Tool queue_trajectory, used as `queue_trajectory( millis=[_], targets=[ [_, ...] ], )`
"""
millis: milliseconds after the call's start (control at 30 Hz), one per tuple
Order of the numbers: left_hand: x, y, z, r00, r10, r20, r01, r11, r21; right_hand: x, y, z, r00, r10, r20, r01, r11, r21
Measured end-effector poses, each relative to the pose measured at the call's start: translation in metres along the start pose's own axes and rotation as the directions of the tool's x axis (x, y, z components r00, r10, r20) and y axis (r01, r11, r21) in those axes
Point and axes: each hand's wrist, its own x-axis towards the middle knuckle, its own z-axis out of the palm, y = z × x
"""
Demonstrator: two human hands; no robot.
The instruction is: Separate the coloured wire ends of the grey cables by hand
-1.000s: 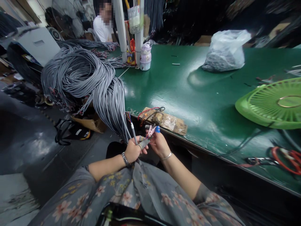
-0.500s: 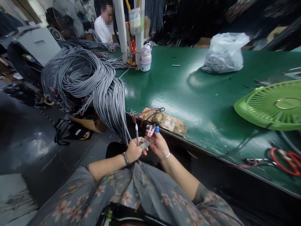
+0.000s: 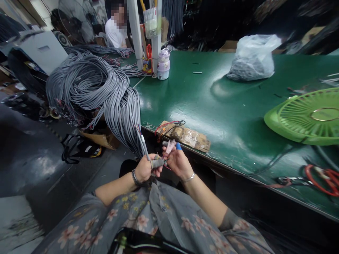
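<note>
My left hand [image 3: 147,167], its thumb wrapped in grey tape, is closed round a grey cable [image 3: 144,147]. The cable's end sticks up past the fist, with a white band and thin coloured wires at its tip. Close on the right, my right hand [image 3: 180,163] wears a blue cover on one fingertip. Its fingers pinch a small pale pink piece [image 3: 170,147], whose exact kind is blurred. Thin wires show between the two hands. A large bundle of grey cables [image 3: 119,106] hangs over the table edge to the left.
A wooden block [image 3: 196,139] with red and black wires lies at the edge of the green table [image 3: 225,113]. Right are a green fan [image 3: 312,114] and red-handled pliers [image 3: 317,180]. Behind stand a plastic bag [image 3: 253,60], a lilac bottle [image 3: 163,64] and a seated person [image 3: 115,31].
My left hand has shifted slightly left, and the cable's tip has swung left and leans over. The pink piece has turned in my right hand, which stays nearly in place.
</note>
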Motion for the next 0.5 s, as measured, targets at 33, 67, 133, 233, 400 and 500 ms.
queue_trajectory(
  millis=[33, 67, 133, 233, 400, 500],
  targets=[
    [0.001, 0.003, -0.002, 0.999, -0.034, 0.025, 0.034, 0.999, -0.015, 0.0, 0.0, 0.001, 1.0, -0.017, -0.003, 0.017, 1.0, -0.01],
    [0.002, 0.005, -0.005, 0.997, -0.064, 0.052, 0.065, 0.998, -0.024, -0.001, 0.001, 0.001, 0.999, -0.04, -0.012, 0.04, 0.999, -0.023],
    [0.005, 0.009, -0.008, 0.99, -0.1, 0.104, 0.104, 0.994, -0.035, 0.0, 0.002, 0.002, 0.994, -0.102, -0.038, 0.1, 0.993, -0.06],
    [0.01, 0.012, -0.01, 0.984, -0.115, 0.139, 0.122, 0.992, -0.043, 0.0, 0.003, 0.004, 0.986, -0.151, -0.077, 0.144, 0.986, -0.082],
    [0.019, 0.012, -0.01, 0.967, -0.162, 0.197, 0.161, 0.987, 0.021, 0.003, 0.0, 0.005, 0.995, -0.051, -0.087, 0.051, 0.999, -0.008],
    [0.026, 0.012, -0.01, 0.953, -0.196, 0.23, 0.192, 0.981, 0.041, 0.005, 0.0, 0.004, 0.991, -0.05, -0.123, 0.052, 0.999, 0.012]
  ],
)
